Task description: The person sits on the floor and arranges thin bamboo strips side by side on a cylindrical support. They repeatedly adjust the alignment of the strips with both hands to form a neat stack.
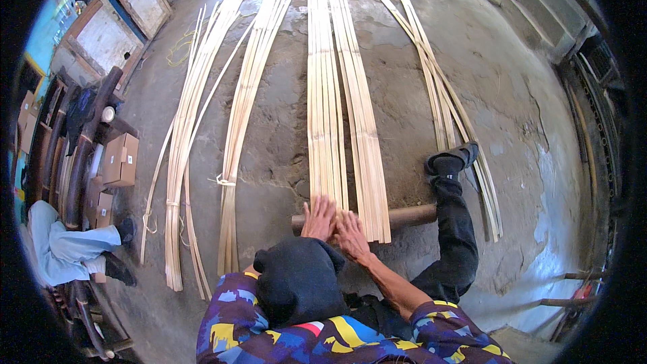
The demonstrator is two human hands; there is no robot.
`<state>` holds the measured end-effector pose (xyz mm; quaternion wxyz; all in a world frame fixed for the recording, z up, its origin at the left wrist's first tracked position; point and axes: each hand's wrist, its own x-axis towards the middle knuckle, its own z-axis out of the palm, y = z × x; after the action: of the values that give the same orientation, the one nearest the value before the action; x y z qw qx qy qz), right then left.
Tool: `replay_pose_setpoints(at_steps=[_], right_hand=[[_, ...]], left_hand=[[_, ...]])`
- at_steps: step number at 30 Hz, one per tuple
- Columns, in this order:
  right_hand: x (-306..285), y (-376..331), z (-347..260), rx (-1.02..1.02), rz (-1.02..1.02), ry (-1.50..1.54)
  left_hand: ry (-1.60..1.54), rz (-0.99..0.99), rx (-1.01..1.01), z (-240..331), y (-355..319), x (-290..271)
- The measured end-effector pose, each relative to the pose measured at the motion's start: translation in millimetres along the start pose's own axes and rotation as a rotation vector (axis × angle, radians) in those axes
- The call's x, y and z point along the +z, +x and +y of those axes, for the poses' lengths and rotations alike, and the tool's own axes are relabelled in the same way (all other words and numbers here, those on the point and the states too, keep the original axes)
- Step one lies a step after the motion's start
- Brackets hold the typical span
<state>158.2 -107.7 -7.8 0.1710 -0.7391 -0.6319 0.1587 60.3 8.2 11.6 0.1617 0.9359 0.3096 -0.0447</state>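
Two flat rows of long pale bamboo strips run away from me down the middle, a left row (325,108) and a right row (364,141). Their near part rests across a dark round pole (412,216). My left hand (319,220) lies on the near end of the left row, fingers stretched out. Close beside it, nearly touching, my right hand (352,236) lies over the strip ends between both rows, its fingers extended. Some strip ends are hidden beneath my hands. A black cloth-like shape (296,283) covers most of my left forearm.
Left lie more bamboo bundles (185,141), one tied bundle (239,114) nearest. Loose strips (431,61) cross at the right, by my sandalled foot (453,158). A seated person's legs (81,239), cardboard boxes (121,160) and dark bamboo poles (87,148) line the left side.
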Motion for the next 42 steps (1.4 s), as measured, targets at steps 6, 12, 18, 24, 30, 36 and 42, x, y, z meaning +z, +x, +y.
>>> replay_pose_setpoints(at_steps=[6, 12, 18, 24, 30, 36, 42], right_hand=[[9.8, 5.5, -4.8, -0.032, -0.042, -0.047], [11.8, 14.4, 1.1, -0.025, -0.051, -0.061], [19.0, -1.7, -1.8, -0.037, -0.065, -0.104], [7.4, 14.1, 0.8, 0.015, -0.161, -0.053], [-24.0, -13.0, 23.4, 0.183, 0.029, -0.135], [-33.7, -39.2, 51.7, 0.178, -0.007, -0.169], [-24.9, -41.6, 53.8, 0.17, -0.055, -0.168]], left_hand=[[-0.033, 0.134, 0.141, -13.5, -4.1, 16.3], [-0.035, 0.159, 0.178, -21.2, 9.9, 16.0], [-0.027, 0.155, 0.167, -13.4, -6.1, 17.5], [-0.01, 0.132, 0.167, -15.4, 3.8, 11.3], [0.007, 0.206, 0.115, 2.2, 3.4, 7.0], [-0.185, 0.0, 0.412, 42.8, 30.3, 17.0], [-0.08, -0.218, 0.359, 52.4, 33.7, 11.2]])
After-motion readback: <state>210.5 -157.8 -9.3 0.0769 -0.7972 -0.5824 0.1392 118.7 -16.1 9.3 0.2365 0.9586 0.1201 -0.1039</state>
